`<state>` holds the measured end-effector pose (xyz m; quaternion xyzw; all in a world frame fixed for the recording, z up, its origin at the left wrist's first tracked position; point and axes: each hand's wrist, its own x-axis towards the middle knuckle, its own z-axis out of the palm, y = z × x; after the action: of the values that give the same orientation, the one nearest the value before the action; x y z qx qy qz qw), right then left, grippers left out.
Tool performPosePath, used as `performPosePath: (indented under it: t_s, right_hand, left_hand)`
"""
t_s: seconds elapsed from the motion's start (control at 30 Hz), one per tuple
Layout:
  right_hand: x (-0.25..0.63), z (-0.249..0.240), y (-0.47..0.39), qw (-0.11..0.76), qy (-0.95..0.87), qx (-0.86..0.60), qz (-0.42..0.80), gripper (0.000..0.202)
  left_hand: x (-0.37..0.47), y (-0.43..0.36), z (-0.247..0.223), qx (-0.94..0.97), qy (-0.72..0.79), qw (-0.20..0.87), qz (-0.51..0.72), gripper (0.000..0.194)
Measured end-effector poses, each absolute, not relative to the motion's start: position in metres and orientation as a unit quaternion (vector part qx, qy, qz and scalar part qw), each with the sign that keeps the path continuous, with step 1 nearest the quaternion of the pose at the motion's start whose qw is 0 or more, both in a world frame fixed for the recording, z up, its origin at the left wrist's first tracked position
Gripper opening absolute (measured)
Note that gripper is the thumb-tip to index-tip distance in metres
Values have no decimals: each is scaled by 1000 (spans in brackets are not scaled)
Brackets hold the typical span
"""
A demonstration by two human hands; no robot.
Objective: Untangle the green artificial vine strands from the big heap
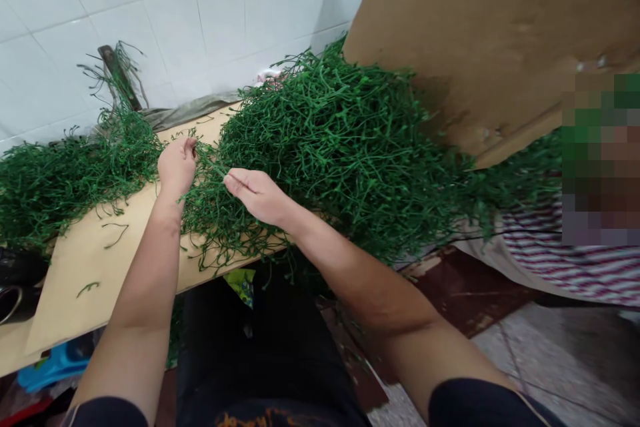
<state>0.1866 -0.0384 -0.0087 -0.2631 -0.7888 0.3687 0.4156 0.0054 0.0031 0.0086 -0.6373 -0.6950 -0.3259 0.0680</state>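
A large heap of thin green branching stems [345, 133], which look like plastic, lies on a tan board [140, 220]. My left hand [176, 165] is above the board at the heap's left edge, fingers pinched together; what is between them is too small to make out. Close by on the right, my right hand [256, 192] grips a green stem [217, 167] between thumb and fingers, its tip pointing toward the left hand. Loose stems lie beneath both hands and hang over the board's near edge.
Another pile of green stems [75, 180] covers the board's left end, near a dark upright post [120, 77]. A big cardboard sheet [500, 33] leans over the heap's right side. Beyond it sits a person in a striped garment [565, 253]. A blue plastic item [55, 363] is below left.
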Motion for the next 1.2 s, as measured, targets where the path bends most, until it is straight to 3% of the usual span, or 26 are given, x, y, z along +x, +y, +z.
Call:
performPosePath:
  t_s: [0.2, 0.33, 0.47, 0.57, 0.7, 0.83, 0.97, 1.1, 1.2]
  right_hand:
    - [192, -14, -52, 413, -785, -289, 361, 48]
    - [209, -11, -50, 411, -781, -306, 356, 44]
    - [212, -7, -35, 400, -784, -389, 273, 34]
    - [200, -4, -20, 417, -768, -426, 232, 51]
    - [180, 3, -4, 475, -738, -427, 218, 50]
    - [174, 12, 7, 459, -776, -352, 253, 45]
    - [172, 15, 19, 420, -804, -246, 341, 41]
    - [172, 14, 23, 330, -799, -140, 483, 37]
    - [171, 16, 18, 254, -797, -85, 542, 37]
  left_hand:
    - [13, 18, 10, -643, -670, 45, -368, 30]
    - [9, 11, 11, -696, -595, -92, -392, 29]
    - [13, -3, 10, -699, -562, -196, -395, 24]
    - [24, -10, 10, -688, -531, -234, -437, 26]
    - [37, -27, 18, -705, -494, -272, -431, 35]
    - [39, -46, 24, -704, -489, -296, -422, 43]
    - [33, -58, 28, -657, -463, -429, -412, 48]
    - [24, -66, 31, -636, -408, -570, -321, 48]
    - [19, -71, 30, -635, -366, -608, -305, 55]
